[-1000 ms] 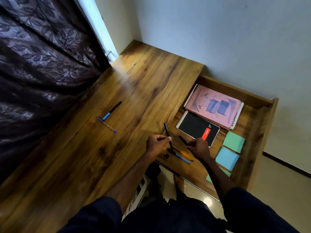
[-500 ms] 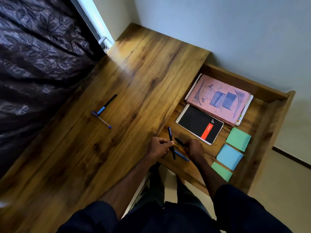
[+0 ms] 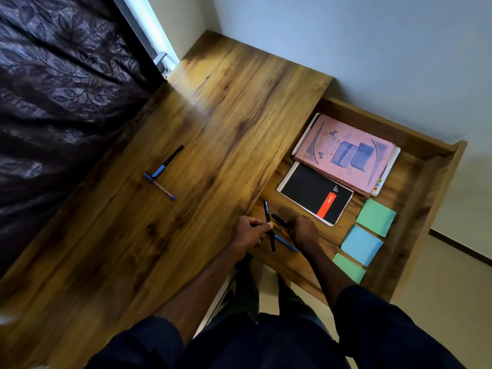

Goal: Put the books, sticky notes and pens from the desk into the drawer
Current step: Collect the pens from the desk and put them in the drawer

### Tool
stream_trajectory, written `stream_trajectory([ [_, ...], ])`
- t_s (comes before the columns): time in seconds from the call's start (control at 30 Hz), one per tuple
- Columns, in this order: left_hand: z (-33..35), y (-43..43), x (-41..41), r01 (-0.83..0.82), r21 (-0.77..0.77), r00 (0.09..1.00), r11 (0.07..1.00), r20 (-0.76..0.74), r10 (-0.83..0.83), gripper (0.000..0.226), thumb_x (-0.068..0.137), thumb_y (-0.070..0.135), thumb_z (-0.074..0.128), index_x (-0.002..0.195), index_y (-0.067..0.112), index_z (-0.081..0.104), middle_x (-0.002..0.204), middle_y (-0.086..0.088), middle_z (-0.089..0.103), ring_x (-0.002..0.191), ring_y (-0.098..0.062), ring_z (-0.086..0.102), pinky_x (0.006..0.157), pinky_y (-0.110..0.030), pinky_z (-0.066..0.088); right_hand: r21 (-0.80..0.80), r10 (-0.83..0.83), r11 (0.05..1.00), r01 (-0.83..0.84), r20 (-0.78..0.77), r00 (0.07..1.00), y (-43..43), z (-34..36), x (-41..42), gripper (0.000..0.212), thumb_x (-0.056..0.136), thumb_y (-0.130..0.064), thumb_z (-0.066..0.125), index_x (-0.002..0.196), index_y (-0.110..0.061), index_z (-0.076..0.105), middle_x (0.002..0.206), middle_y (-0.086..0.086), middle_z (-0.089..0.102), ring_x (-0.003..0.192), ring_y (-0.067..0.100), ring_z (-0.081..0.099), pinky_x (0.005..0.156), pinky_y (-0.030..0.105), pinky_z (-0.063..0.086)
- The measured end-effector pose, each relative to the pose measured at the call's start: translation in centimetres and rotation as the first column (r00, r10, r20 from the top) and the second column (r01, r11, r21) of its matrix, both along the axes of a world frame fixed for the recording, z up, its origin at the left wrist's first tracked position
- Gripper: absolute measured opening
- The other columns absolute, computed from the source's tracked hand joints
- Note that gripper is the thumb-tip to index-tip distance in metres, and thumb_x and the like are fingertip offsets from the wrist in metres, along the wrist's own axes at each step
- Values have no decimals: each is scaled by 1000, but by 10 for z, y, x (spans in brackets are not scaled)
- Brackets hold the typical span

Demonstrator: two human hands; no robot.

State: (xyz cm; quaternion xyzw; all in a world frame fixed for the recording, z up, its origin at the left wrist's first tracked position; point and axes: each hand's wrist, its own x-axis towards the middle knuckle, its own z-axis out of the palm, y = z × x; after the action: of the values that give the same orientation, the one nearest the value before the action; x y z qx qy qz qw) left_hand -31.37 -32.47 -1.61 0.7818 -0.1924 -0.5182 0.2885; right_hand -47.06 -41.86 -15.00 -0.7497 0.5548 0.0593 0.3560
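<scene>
The open wooden drawer [image 3: 431,166] at the desk's right holds a pink book [image 3: 343,153], a black spiral notebook [image 3: 311,193] and three sticky-note pads: green [image 3: 375,217], blue [image 3: 360,245], green [image 3: 348,267]. My left hand [image 3: 249,233] pinches a dark blue pen [image 3: 267,211] low over the drawer's near left corner. Beside it my right hand [image 3: 304,230] rests on a yellow pen with a black cap [image 3: 278,222]; whether it grips the pen is unclear. A blue pen [image 3: 286,242] lies under both hands. Two more pens [image 3: 170,161], [image 3: 159,186] lie on the desk [image 3: 213,129].
A dark patterned curtain [image 3: 53,89] hangs along the desk's left side, with a bright window strip [image 3: 149,27] beside it. A pale wall [image 3: 372,49] stands behind the desk and drawer. My legs and the floor show below the drawer.
The pen in my left hand has come down into the drawer's near corner and both hands have drawn closer together. The camera has shifted a little.
</scene>
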Motion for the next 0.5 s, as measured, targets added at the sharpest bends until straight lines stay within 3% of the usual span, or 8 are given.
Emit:
stream_trajectory([
  [0.1, 0, 0, 1, -3, 1, 1000, 1000, 3, 3, 18, 89, 28, 75, 97, 12, 73, 86, -3, 75, 74, -10, 68, 65, -22, 56, -4, -10, 1000, 10, -2, 1000, 0, 0, 1, 9, 92, -16, 68, 97, -19, 75, 94, 1, 71, 79, 14, 65, 70, 35, 60],
  [0.33, -4, -2, 2, 18, 22, 1000, 1000, 2, -18, 20, 89, 27, 75, 101, 10, 74, 87, -3, 75, 74, -10, 69, 66, -23, 57, 11, -44, 999, 44, 26, 999, 2, 14, -3, 9, 92, -18, 69, 99, -16, 74, 95, 2, 71, 78, 13, 62, 69, 29, 55],
  [0.43, -4, -5, 0, 34, 19, 999, 999, 20, -35, 19, 89, 26, 75, 100, 11, 74, 84, -4, 74, 72, -10, 69, 67, -23, 57, -31, -138, 989, 145, 157, 978, 1, 37, 3, 17, 95, -29, 66, 96, -16, 77, 87, -1, 73, 72, 11, 61, 65, 26, 46],
  [0.5, -5, -9, -3, 51, 16, 998, 999, 48, -52, 18, 89, 26, 76, 98, 11, 74, 79, -4, 73, 70, -10, 68, 64, -24, 56, 97, -237, 971, 217, 337, 911, -3, 59, 11, 26, 97, -36, 63, 89, -17, 78, 76, -5, 73, 66, 8, 64, 60, 25, 47],
])
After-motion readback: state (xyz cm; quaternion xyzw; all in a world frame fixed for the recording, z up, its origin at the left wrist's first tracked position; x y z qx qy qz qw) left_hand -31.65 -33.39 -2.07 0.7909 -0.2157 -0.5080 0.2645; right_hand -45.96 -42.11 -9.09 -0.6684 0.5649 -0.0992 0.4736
